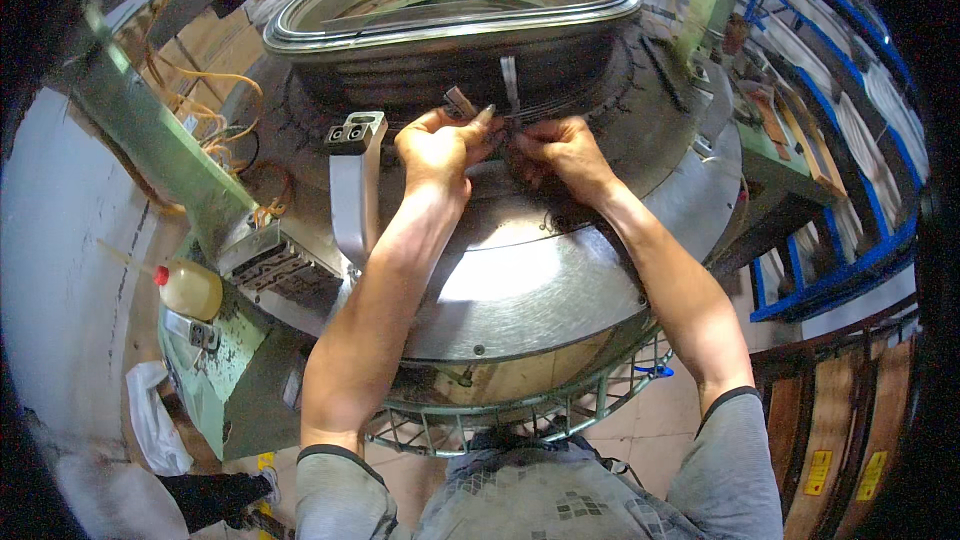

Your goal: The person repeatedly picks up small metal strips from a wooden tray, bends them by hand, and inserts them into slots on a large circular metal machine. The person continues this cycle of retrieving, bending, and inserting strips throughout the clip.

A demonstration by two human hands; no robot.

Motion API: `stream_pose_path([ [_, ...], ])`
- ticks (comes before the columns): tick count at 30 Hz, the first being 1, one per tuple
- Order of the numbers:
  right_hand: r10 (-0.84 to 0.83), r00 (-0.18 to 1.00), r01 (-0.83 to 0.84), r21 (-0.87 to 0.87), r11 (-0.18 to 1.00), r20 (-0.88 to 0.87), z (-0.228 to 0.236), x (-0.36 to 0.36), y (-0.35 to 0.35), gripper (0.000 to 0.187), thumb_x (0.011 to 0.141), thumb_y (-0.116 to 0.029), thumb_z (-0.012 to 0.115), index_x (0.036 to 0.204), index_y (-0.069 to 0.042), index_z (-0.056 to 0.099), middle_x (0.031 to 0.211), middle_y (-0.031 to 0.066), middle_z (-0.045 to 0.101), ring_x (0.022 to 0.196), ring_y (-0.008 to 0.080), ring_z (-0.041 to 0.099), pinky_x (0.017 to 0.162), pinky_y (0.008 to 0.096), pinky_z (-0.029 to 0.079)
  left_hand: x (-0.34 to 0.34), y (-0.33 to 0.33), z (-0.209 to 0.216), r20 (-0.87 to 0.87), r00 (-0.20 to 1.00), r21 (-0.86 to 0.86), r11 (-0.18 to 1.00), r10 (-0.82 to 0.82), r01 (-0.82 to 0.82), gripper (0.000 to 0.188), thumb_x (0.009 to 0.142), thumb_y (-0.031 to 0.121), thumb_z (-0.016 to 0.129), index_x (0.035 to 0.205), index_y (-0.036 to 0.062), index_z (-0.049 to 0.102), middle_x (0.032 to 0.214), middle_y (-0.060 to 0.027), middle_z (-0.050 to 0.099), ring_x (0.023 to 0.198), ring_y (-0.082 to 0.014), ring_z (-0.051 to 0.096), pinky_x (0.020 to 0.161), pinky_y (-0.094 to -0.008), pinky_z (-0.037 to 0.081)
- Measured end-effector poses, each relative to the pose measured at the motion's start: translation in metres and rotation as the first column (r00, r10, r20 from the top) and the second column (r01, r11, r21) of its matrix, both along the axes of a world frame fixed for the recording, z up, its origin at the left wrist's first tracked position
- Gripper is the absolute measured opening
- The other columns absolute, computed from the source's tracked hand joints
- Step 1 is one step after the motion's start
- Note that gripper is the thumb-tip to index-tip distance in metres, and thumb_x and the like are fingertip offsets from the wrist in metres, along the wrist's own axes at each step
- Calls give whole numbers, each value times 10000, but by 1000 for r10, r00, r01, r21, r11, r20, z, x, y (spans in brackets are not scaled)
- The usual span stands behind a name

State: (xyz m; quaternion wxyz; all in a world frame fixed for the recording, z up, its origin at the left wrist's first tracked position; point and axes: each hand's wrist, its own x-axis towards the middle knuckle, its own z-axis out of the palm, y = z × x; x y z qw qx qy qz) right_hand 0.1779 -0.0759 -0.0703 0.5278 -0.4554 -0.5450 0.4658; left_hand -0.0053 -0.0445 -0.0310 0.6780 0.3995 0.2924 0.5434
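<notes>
Both my hands work at the lower side of the dark cylinder (450, 70) of a large round machine, which looks like a circular knitting machine. My left hand (437, 148) is closed, its thumb and fingers pinched together. A small flat brownish-grey piece (459, 102) sticks up from between its fingers. Beside it, my right hand (567, 152) is closed too, fingertips curled inward close to the left ones. Whatever it grips is hidden. Just above the fingertips a thin, pale metal strip (510, 85) stands upright against the cylinder.
A grey upright bracket (355, 185) rises left of my left forearm. A bottle with a red cap (190, 288) stands on the green base. Green posts (160, 130) flank the machine. At right is a blue rack (835, 265). Another person's leg (215, 495) shows at lower left.
</notes>
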Motion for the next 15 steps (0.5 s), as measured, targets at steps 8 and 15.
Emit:
stream_pose_path([
  [8, -182, 899, 107, 203, 973, 398, 3, -22, 18, 163, 845, -135, 671, 914, -25, 769, 759, 49, 727, 667, 107, 613, 621, 312, 511, -4, -3, 16, -189, 531, 976, 219, 826, 6, 157, 729, -67, 731, 841, 37, 698, 807, -130, 677, 726, -310, 701, 636, -393, 555],
  [15, -297, 868, 122, 409, 904, 398, -8, -24, 21, 130, 927, -131, 701, 897, -17, 755, 735, 6, 703, 609, 69, 593, 550, 260, 486, -2, -5, 4, -399, 260, 911, 346, 879, 227, 96, 768, -39, 632, 802, 50, 627, 847, -150, 636, 776, -388, 690, 659, -463, 576],
])
